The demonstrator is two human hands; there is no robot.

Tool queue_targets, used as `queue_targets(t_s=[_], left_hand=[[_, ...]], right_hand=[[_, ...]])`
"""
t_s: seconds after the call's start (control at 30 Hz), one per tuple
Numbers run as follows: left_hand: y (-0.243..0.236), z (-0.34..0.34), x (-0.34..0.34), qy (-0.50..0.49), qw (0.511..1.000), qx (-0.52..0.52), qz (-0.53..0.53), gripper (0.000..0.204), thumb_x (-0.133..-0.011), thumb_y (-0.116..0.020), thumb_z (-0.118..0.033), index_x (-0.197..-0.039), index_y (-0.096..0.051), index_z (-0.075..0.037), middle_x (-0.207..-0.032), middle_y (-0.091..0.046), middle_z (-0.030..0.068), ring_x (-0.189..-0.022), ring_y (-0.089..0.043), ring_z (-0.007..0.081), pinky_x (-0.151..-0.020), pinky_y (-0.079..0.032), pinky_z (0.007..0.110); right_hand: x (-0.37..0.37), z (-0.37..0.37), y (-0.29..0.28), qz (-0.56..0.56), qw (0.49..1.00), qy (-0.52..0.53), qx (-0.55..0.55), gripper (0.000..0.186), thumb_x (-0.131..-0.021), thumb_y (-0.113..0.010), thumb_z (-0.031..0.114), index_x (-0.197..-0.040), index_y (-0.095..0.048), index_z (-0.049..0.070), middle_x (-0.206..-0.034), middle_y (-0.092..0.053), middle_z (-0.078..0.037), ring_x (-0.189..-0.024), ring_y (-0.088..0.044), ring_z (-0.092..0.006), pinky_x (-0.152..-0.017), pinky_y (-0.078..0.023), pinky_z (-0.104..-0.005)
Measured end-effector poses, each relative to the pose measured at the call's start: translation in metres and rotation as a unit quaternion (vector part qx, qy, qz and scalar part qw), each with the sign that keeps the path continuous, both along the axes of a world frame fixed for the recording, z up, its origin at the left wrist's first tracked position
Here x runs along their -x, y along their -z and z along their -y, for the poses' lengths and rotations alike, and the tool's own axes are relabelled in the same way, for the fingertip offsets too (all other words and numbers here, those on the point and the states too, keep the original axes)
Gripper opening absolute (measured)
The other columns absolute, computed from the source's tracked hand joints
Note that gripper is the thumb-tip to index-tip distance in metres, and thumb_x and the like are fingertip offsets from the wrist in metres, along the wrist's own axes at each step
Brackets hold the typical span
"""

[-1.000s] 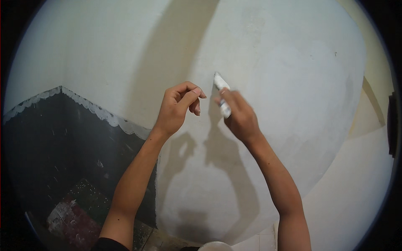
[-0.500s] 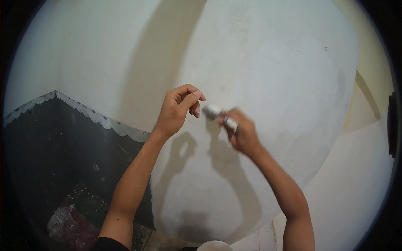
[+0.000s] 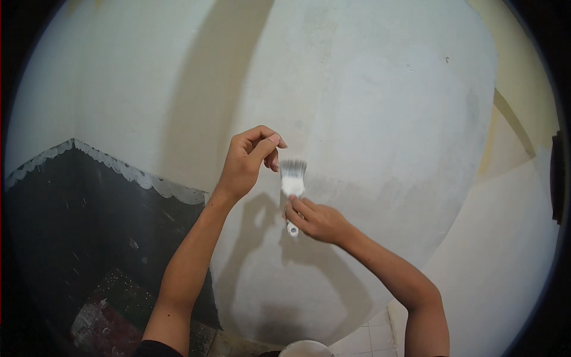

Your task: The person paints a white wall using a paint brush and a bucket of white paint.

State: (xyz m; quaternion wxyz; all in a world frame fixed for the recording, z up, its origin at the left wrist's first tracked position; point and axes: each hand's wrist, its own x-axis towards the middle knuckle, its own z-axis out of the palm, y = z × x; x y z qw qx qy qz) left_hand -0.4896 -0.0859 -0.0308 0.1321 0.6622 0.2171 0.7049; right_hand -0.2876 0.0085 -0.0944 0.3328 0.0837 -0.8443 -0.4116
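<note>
The right hand (image 3: 318, 220) holds a small paintbrush (image 3: 292, 184) by its handle, the fingers closed around it. The brush stands nearly upright, with the grey bristles at the top and the white end of the handle coming out below the fingers. The bristles seem to lie against the white wall (image 3: 380, 107) near the middle of the view, but I cannot tell for sure if they touch it.

The left hand (image 3: 248, 162) is raised just to the left of the brush, close to the bristles but holding nothing. Its fingers are loosely curled, with the thumb and the first finger bent toward each other.

The wall around the brush is pale, with uneven patches, and the shadows of both arms fall on it below the hands. On the left, a dark lower wall (image 3: 77, 220) begins, and its top edge has a white scalloped trim (image 3: 137, 174). On the far right there is a cream-yellow wall (image 3: 523, 89). At the bottom edge, between the forearms, the round rim of a white container (image 3: 306, 348) is partly in view. Nothing stands between the brush and the wall.
</note>
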Motion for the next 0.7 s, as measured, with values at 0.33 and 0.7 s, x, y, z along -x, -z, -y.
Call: queue_targets(t_s=[0.33,0.7], left_hand=[[0.023,0.002,-0.038,0.000,0.992,0.088,-0.092,0.024,-0.098,-0.055,-0.020,-0.088,-0.065,0.000,-0.070,-0.061,0.0020,-0.064,-0.058,0.0088,-0.062,-0.048,0.026],[0.032,0.008,-0.041,0.025,0.996,0.083,-0.027,0.022,-0.097,-0.056,-0.016,-0.087,-0.066,0.000,-0.066,-0.059,0.0016,-0.061,-0.056,0.0080,-0.059,-0.048,0.026]], right_hand=[[-0.035,0.007,-0.099,-0.176,0.944,-0.105,0.260,0.024,-0.082,-0.064,-0.007,-0.104,-0.061,0.001,-0.095,-0.060,-0.015,-0.082,-0.063,-0.0343,-0.068,-0.051,-0.0409],[-0.033,-0.010,-0.040,-0.084,0.995,0.005,0.057,0.050,-0.079,-0.064,0.001,-0.128,-0.056,0.000,-0.106,-0.062,-0.012,-0.088,-0.067,-0.0238,-0.065,-0.057,-0.0322]])
